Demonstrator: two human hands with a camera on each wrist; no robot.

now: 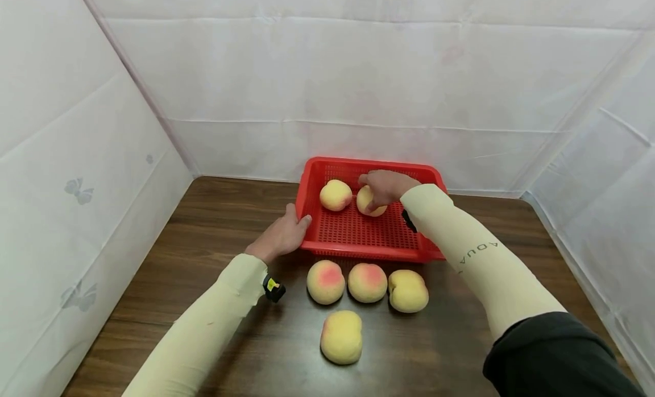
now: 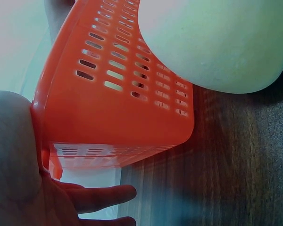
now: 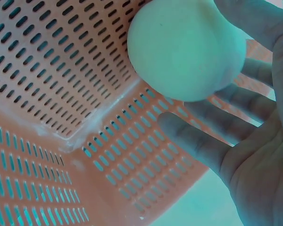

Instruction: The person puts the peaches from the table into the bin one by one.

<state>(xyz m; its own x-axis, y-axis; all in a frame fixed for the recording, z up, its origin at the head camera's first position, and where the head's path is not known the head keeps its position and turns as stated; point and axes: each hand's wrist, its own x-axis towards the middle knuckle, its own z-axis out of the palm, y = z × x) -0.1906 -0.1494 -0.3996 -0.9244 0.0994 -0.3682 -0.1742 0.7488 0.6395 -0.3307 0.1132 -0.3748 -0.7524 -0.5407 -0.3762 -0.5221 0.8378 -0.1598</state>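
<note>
The right hand point(image 1: 382, 187) grasps a peach point(image 1: 369, 202) inside the red basket point(image 1: 327, 242) at the table's far edge; the left hand point(image 1: 283, 235), fingers relaxed, steadies its left rim. Two peaches are in, and four point(image 1: 367, 282) wait near the front edge.

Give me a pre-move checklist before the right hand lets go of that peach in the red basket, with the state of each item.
1. Held peach inside the red basket: ok.
2. Peach resting on the basket floor: cannot tell.
3. Right hand fingers curled over the peach: ok.
4. Left hand steadying the basket's near left corner: ok.
5. Other peach in the basket apart from the held one: ok.
6. Four peaches on the table clear of the basket: ok.
</note>
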